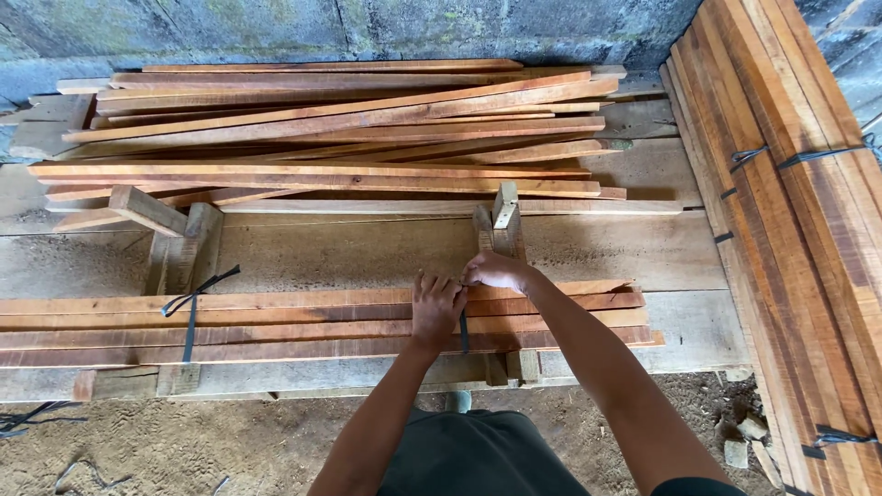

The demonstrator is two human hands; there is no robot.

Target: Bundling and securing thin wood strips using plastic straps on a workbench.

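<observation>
We're looking down on a rough plank table [643,248] set against a grey block wall [367,28], and it's loaded. At the back sits a big loose heap of reddish-brown wood strips [349,124], lying every which way, none of them tied. Off to the right, a tall stack of bundled strips [790,230] runs away from us, already cinched with dark straps. So as we judge it, plenty is finished over there and plenty is waiting in that heap.

Now to the action: right in front of us lies the bundle in hand [276,326], a flat layer of long thin strips resting across upright wooden pegs that jut from the table. Toward its left end a black strap [190,317] is wrapped round and knotted, loose tails sticking up. That tie looks done. The right one is in progress, by our reading: a second dark strap [464,332] runs down over the strips between the two hands.

The left hand [435,308] lies knuckles up on the bundle, fingers curled in at the far edge where the strap comes over. The right hand [496,271] meets it there, fingers pinched shut, apparently on the strap end, though the strap itself is hidden inside the grip. The strips look straight, sawn clean, orange-brown with darker edges.
</observation>
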